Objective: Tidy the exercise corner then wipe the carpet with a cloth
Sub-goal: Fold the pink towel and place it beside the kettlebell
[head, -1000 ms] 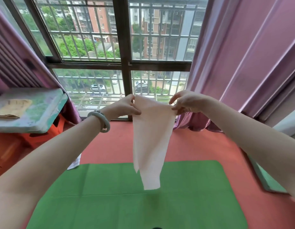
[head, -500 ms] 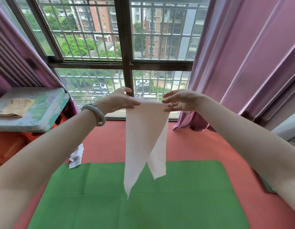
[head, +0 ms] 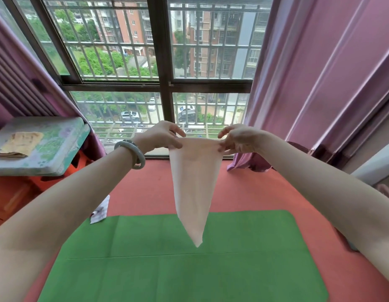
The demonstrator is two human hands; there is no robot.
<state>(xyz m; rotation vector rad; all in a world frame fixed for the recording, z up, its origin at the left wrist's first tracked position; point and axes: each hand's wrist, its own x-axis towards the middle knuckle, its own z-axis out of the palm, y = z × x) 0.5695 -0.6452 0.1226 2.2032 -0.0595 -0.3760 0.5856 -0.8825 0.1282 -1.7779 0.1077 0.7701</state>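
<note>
A pale pink cloth [head: 194,182] hangs in the air in front of the window, folded into a triangle with its point down. My left hand [head: 162,136] pinches its upper left corner and my right hand [head: 237,138] pinches its upper right corner. Below it a green exercise mat [head: 167,264] lies flat on the red carpet [head: 243,192]. The cloth's tip hangs above the mat's far part.
A small table [head: 47,158] at the left carries a folded yellow cloth [head: 19,142]. A crumpled white rag [head: 99,211] lies on the carpet by the mat's far left corner. Pink curtains [head: 319,73] flank the barred window [head: 163,62].
The cloth's two hanging ends have come together into one neat triangle. Both hands have shifted slightly while keeping hold of the upper corners.
</note>
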